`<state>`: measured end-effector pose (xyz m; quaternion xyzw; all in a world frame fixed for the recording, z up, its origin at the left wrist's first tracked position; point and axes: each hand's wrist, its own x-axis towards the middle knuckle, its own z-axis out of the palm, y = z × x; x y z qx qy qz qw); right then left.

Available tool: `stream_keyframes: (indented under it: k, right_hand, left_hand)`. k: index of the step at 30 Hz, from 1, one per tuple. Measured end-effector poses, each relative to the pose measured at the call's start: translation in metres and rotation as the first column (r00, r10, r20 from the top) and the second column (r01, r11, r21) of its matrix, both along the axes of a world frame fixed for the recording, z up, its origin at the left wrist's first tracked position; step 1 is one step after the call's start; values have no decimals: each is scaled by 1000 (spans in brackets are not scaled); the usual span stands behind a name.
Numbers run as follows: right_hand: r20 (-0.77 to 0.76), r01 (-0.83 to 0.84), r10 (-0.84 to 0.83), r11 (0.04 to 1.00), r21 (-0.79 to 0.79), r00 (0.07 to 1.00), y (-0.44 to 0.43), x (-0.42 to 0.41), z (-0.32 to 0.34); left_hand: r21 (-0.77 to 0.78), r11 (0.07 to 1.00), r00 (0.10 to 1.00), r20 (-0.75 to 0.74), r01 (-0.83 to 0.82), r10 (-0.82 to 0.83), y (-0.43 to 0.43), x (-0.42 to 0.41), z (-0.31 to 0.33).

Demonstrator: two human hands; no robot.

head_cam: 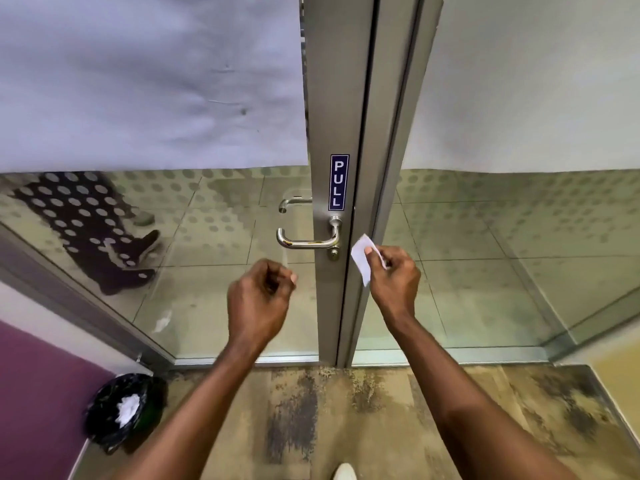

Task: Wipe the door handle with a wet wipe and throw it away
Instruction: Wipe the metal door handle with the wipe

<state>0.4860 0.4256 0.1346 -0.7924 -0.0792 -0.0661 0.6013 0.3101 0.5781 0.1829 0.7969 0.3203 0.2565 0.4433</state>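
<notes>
A chrome lever door handle (304,241) juts left from a metal door frame, under a blue PULL sticker (338,182). My right hand (393,277) pinches a small white wet wipe (361,255) just right of the handle, level with the keyhole. My left hand (261,299) hovers below the handle with its fingers curled in; nothing shows in it. A bin with a black liner (119,410) stands on the floor at the lower left, with white crumpled paper inside.
The glass door (225,271) and a glass panel on the right have frosted dots. Behind the glass at left stands a person in a dotted garment. A purple wall (34,393) borders the bin. My shoe tip shows at the bottom edge.
</notes>
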Motion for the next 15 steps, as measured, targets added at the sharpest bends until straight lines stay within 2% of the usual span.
stream_keyframes:
  k: [2,4,6,8,11,15]
  right_hand:
    - [132,-14,24,997,-75,991,14,19,8]
    - [318,-39,109,975,-217,942,26,30,15]
    - [441,-63,217,939,-338,871,37,40,17]
    - [508,-74,305,902,-425,806,45,47,15]
    - [532,-81,417,836,-543,737,53,48,4]
    - [468,-138,503,773,-619,726,55,41,-12]
  left_hand:
    - [183,983,1000,1,-19,19,16,17,17]
    - [373,927,999,16,-40,37,31,32,32]
    - [579,813,998,57,-62,36,46,49,48]
    - [750,657,996,93,-73,4,62,63,62]
    - [884,453,988,146,-112,-41,89,81,80]
    - [942,296,973,201,-160,-115,121,97,92]
